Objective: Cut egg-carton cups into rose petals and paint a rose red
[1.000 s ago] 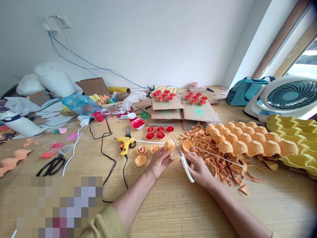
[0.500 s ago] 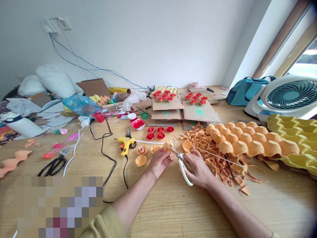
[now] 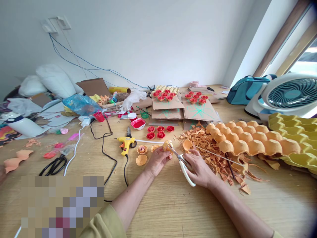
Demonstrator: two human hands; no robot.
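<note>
Head view, cluttered wooden table (image 3: 173, 211), white wall, left hand (image 3: 156, 162) pinching paper cup (image 3: 167, 145), right hand (image 3: 199, 168) gripping scissors (image 3: 182, 162)

Glue gun (image 3: 125, 143) lies left of the hands, egg tray (image 3: 250, 140) right.

wooden table (image 3: 173, 211) | glue gun (image 3: 125, 143) | black scissors (image 3: 52, 166) | egg tray (image 3: 250, 141) | scraps (image 3: 218, 162)

No lettering, label, brand or number can be read anywhere.
</note>
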